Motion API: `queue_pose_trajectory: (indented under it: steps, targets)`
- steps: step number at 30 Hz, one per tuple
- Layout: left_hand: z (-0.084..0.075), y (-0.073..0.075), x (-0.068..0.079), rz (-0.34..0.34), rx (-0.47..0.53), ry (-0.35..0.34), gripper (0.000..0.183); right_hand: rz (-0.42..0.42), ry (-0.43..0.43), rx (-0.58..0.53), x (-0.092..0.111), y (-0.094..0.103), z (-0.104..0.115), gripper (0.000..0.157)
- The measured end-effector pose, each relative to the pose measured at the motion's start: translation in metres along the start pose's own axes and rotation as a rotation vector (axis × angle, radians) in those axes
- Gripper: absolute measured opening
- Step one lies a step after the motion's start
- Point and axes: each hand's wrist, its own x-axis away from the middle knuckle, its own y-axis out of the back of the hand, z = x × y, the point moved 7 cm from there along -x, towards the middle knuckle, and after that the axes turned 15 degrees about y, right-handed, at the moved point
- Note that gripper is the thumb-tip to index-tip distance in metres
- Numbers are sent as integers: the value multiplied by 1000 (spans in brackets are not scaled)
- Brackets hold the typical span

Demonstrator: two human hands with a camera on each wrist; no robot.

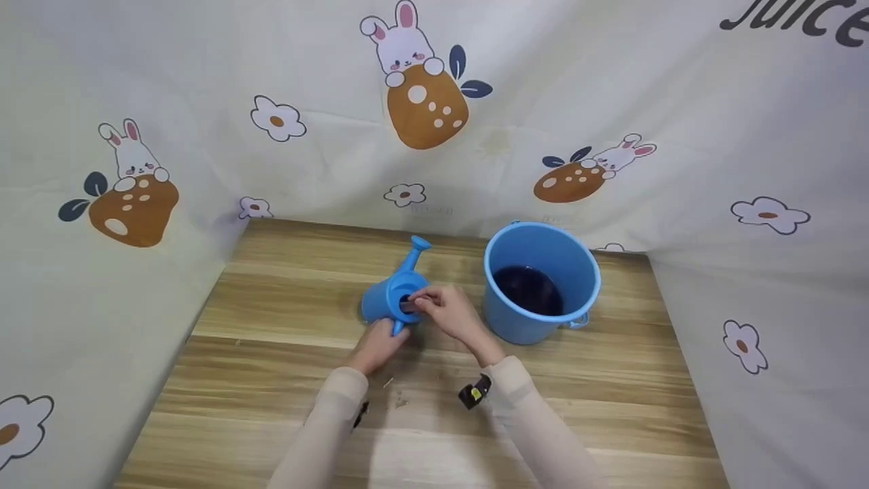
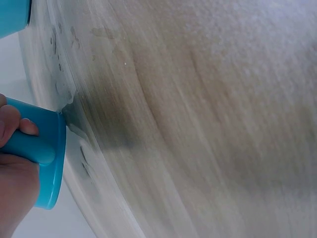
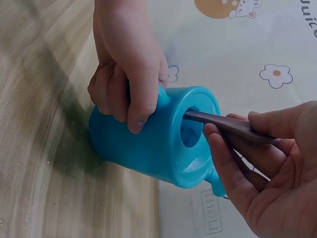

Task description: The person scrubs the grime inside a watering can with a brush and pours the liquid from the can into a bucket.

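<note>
A blue watering can (image 1: 377, 303) stands on the wooden table, its spout pointing away to the far side. My left hand (image 1: 377, 345) grips the can's handle, fingers curled round it, as the left wrist view also shows. Between thumb and fingers, my right hand (image 1: 453, 316) pinches a dark brown, narrow strip-like thing (image 3: 230, 125). Its far end reaches into the round top opening of the can and is hidden there. What exactly the strip is, I cannot tell.
Right of the can stands a larger blue bucket (image 1: 516, 327) with dark liquid inside. Wet marks (image 2: 74, 37) and small bits (image 1: 400, 399) lie on the table (image 1: 271, 380). Pale cloth (image 1: 326, 163) printed with rabbits and flowers rises behind and at both sides.
</note>
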Motion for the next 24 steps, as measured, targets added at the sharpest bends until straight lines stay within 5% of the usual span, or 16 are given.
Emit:
queue_pose_trajectory:
  steps: [9, 24]
  targets:
    - [5, -1, -3, -28, -12, 32, 36, 19, -54, -44, 2, 3, 0, 22]
    - [5, -2, -4, -20, -13, 23, 38, -4, -9, -24, -1, 0, -1, 19]
